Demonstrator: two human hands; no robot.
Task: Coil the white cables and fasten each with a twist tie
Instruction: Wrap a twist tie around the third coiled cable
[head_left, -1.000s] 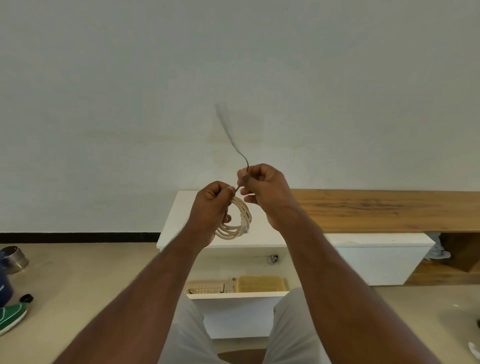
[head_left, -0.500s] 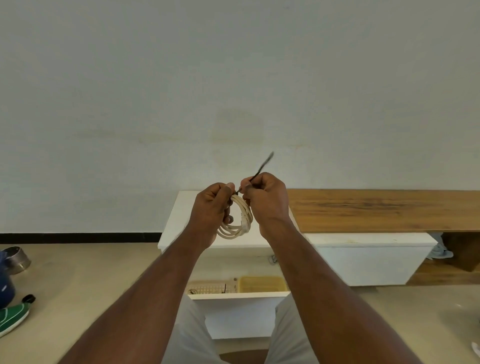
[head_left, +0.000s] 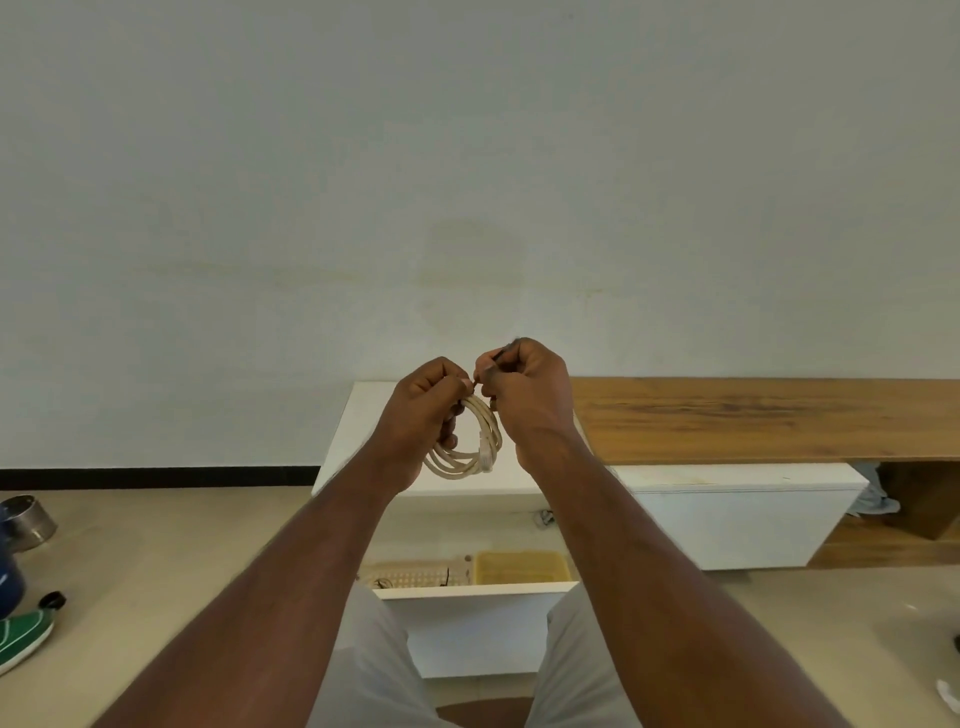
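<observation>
A: The twist tie's long free tail, raised above the knuckles a second ago, is now drawn down into the right hand (head_left: 524, 395); only a dark tip of the twist tie (head_left: 503, 353) shows.

B: And the white cable (head_left: 467, 441)?

A: Coiled, held in mid-air above the table (head_left: 358, 415). The left hand (head_left: 423, 410) has its grip closed around the top of the loops; the right pinches the tie beside it.

B: Fastened?

A: Probably mid-twist; the wrap itself is hidden. Best keep the loops bunched and turn the ends snug.
</observation>
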